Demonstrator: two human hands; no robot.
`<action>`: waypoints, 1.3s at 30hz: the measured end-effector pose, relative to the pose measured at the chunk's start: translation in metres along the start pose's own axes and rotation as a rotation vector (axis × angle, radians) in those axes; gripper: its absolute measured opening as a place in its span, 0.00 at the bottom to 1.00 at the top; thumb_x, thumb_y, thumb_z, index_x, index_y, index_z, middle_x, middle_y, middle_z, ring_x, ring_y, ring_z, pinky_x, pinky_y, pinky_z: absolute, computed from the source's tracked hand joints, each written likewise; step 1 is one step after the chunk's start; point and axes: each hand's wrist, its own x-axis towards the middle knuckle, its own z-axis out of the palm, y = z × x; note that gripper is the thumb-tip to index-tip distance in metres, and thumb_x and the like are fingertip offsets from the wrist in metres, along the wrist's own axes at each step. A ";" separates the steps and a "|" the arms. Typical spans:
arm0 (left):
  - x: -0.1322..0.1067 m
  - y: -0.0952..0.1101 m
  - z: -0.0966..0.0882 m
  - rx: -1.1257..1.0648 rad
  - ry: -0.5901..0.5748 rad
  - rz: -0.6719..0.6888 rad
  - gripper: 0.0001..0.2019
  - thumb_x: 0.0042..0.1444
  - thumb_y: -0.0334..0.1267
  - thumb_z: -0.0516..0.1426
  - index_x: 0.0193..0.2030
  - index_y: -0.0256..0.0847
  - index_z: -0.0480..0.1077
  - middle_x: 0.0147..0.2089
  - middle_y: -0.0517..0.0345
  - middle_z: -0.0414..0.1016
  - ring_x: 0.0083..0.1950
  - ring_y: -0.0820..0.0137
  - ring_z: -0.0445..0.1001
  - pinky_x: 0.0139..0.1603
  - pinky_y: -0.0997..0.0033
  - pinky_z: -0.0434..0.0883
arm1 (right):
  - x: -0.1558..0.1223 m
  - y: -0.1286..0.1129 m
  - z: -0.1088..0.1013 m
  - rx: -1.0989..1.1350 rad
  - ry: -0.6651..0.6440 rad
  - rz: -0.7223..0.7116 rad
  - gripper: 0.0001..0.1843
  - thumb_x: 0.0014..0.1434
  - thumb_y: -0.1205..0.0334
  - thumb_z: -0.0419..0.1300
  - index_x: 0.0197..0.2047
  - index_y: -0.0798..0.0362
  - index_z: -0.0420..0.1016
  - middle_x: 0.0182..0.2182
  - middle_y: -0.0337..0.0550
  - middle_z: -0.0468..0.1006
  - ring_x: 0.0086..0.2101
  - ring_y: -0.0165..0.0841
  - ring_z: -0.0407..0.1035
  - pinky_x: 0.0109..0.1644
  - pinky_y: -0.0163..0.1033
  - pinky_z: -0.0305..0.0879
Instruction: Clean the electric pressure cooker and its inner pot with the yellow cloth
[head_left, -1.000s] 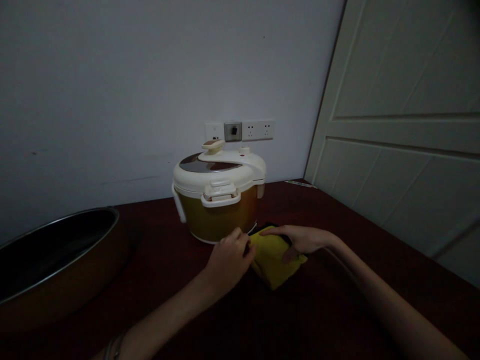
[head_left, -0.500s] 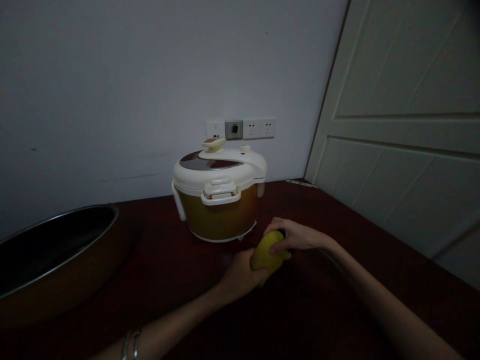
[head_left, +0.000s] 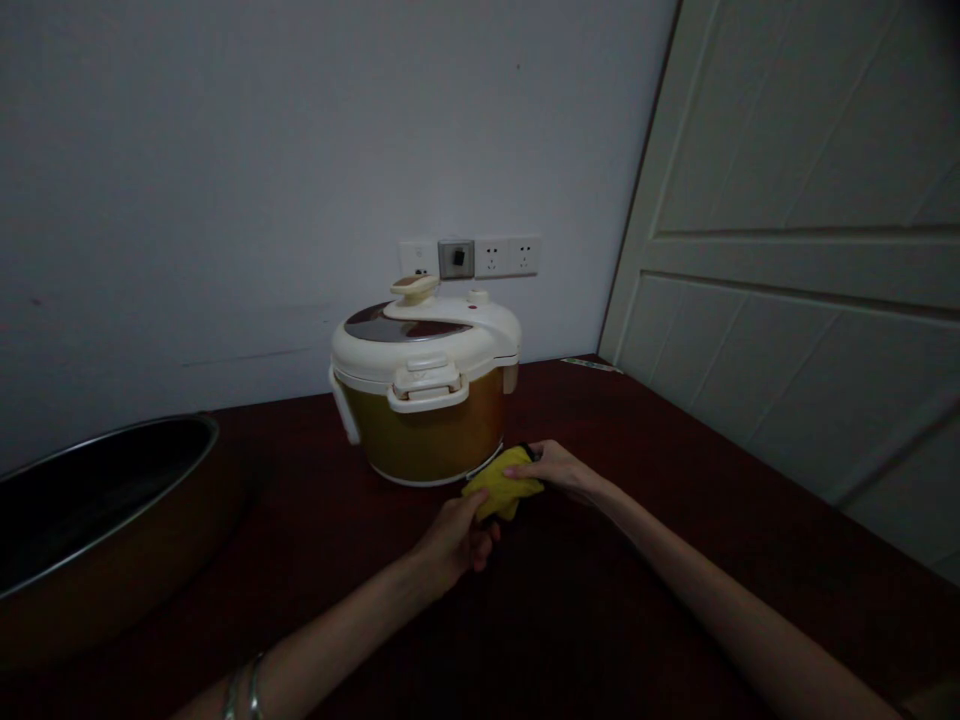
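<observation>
A small yellow cloth (head_left: 501, 489) is bunched up just above the dark red table (head_left: 645, 560), in front of the cooker. My left hand (head_left: 457, 540) pinches its near lower edge with closed fingers. My right hand (head_left: 559, 467) grips its far right end, fingers curled on it. A cream and gold electric pressure cooker (head_left: 421, 393) with its lid shut stands right behind the cloth, almost touching it.
A large dark metal pan (head_left: 97, 520) sits at the left of the table. Wall sockets (head_left: 469, 257) are behind the cooker. A pale panelled door (head_left: 802, 260) stands along the table's right side.
The cloth lay flat under both hands a second ago; it has since been gathered into a bunch and held closer to the cooker. The view has shifted slightly right.
</observation>
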 end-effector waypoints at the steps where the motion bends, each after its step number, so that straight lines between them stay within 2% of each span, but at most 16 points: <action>1: 0.001 0.000 -0.001 -0.022 0.019 -0.008 0.16 0.58 0.49 0.50 0.42 0.36 0.64 0.19 0.64 0.66 0.11 0.80 0.56 0.13 0.80 0.50 | 0.000 0.000 0.001 -0.016 0.009 0.004 0.21 0.35 0.56 0.71 0.30 0.60 0.74 0.28 0.43 0.78 0.29 0.31 0.71 0.35 0.35 0.68; 3: 0.001 0.000 -0.002 -0.070 0.038 -0.027 0.16 0.56 0.49 0.53 0.42 0.38 0.64 0.19 0.65 0.66 0.12 0.81 0.56 0.13 0.81 0.48 | -0.001 0.000 0.006 -0.125 0.053 -0.027 0.19 0.37 0.55 0.70 0.30 0.60 0.75 0.27 0.42 0.78 0.27 0.31 0.70 0.31 0.34 0.67; 7: 0.000 0.008 -0.007 -0.126 0.014 -0.060 0.12 0.54 0.45 0.55 0.40 0.39 0.64 0.19 0.66 0.66 0.12 0.83 0.55 0.13 0.83 0.45 | 0.000 0.002 0.020 -0.390 0.152 -0.200 0.15 0.46 0.56 0.64 0.32 0.60 0.76 0.27 0.42 0.77 0.24 0.29 0.68 0.22 0.29 0.62; 9: 0.000 0.016 -0.009 -0.135 0.013 -0.068 0.08 0.56 0.41 0.54 0.39 0.39 0.64 0.20 0.66 0.65 0.12 0.84 0.54 0.13 0.83 0.44 | 0.002 0.004 0.023 -0.406 0.178 -0.222 0.14 0.48 0.56 0.61 0.32 0.59 0.75 0.27 0.41 0.77 0.22 0.28 0.67 0.18 0.28 0.60; 13: 0.002 0.028 -0.006 -0.144 0.019 -0.095 0.05 0.60 0.36 0.50 0.40 0.38 0.63 0.20 0.65 0.66 0.11 0.85 0.52 0.12 0.85 0.43 | 0.008 0.001 0.017 -0.352 0.235 -0.164 0.13 0.47 0.56 0.62 0.29 0.58 0.73 0.25 0.40 0.75 0.19 0.27 0.65 0.13 0.29 0.59; 16: 0.004 0.028 0.000 -0.141 -0.015 -0.088 0.06 0.61 0.37 0.48 0.39 0.37 0.63 0.19 0.65 0.65 0.11 0.85 0.51 0.12 0.84 0.43 | 0.009 -0.003 0.012 -0.308 0.275 -0.111 0.12 0.47 0.57 0.61 0.29 0.59 0.72 0.25 0.41 0.74 0.19 0.27 0.65 0.14 0.30 0.61; 18: 0.003 0.023 0.003 -0.161 -0.013 -0.083 0.06 0.61 0.37 0.48 0.39 0.37 0.63 0.19 0.65 0.65 0.11 0.84 0.52 0.12 0.84 0.43 | 0.006 -0.005 0.016 -0.320 0.288 -0.130 0.12 0.48 0.58 0.59 0.30 0.59 0.72 0.25 0.41 0.74 0.19 0.27 0.65 0.15 0.30 0.59; 22: -0.007 0.010 0.009 -0.282 0.096 -0.053 0.06 0.61 0.36 0.47 0.40 0.38 0.61 0.18 0.65 0.64 0.11 0.84 0.52 0.13 0.84 0.45 | 0.000 -0.003 0.033 -0.474 0.291 -0.350 0.12 0.49 0.57 0.58 0.27 0.59 0.72 0.23 0.39 0.72 0.23 0.27 0.64 0.23 0.30 0.58; 24: -0.012 0.006 0.013 -0.331 0.142 -0.035 0.06 0.61 0.37 0.47 0.41 0.38 0.61 0.19 0.65 0.65 0.12 0.84 0.53 0.13 0.84 0.46 | 0.000 -0.001 0.036 -0.519 0.304 -0.403 0.12 0.49 0.56 0.58 0.26 0.59 0.72 0.22 0.39 0.71 0.24 0.28 0.63 0.26 0.31 0.58; 28: -0.016 0.001 0.022 -0.360 0.176 -0.016 0.07 0.60 0.38 0.49 0.39 0.36 0.62 0.20 0.62 0.67 0.14 0.82 0.59 0.15 0.83 0.52 | 0.006 -0.002 0.021 -0.543 0.406 -0.356 0.13 0.48 0.55 0.58 0.26 0.59 0.73 0.22 0.39 0.70 0.25 0.29 0.63 0.27 0.32 0.56; 31: -0.018 -0.004 0.025 -0.355 0.144 -0.022 0.06 0.59 0.36 0.50 0.37 0.35 0.64 0.21 0.62 0.68 0.15 0.81 0.61 0.15 0.82 0.54 | 0.008 -0.003 0.012 -0.535 0.463 -0.352 0.14 0.48 0.55 0.56 0.29 0.59 0.73 0.23 0.40 0.71 0.25 0.29 0.62 0.28 0.32 0.56; 35: -0.021 -0.007 0.022 -0.281 0.070 -0.002 0.11 0.57 0.39 0.45 0.30 0.38 0.64 0.14 0.67 0.59 0.11 0.79 0.55 0.12 0.78 0.49 | 0.003 -0.002 0.025 -0.572 0.339 -0.448 0.12 0.50 0.57 0.55 0.26 0.58 0.72 0.21 0.38 0.69 0.24 0.27 0.59 0.26 0.31 0.54; 37: -0.024 -0.006 0.019 -0.232 0.075 0.091 0.15 0.56 0.40 0.44 0.23 0.39 0.62 0.11 0.68 0.53 0.09 0.78 0.51 0.11 0.77 0.46 | 0.001 -0.002 0.032 -0.588 0.289 -0.465 0.12 0.50 0.57 0.55 0.25 0.58 0.72 0.20 0.37 0.68 0.23 0.27 0.59 0.26 0.31 0.53; 39: -0.026 -0.003 0.018 -0.192 0.094 0.210 0.16 0.54 0.40 0.44 0.18 0.40 0.59 0.10 0.67 0.51 0.09 0.79 0.49 0.12 0.77 0.45 | 0.001 -0.003 0.032 -0.576 0.317 -0.439 0.13 0.49 0.56 0.56 0.26 0.58 0.73 0.21 0.38 0.69 0.24 0.28 0.60 0.27 0.32 0.54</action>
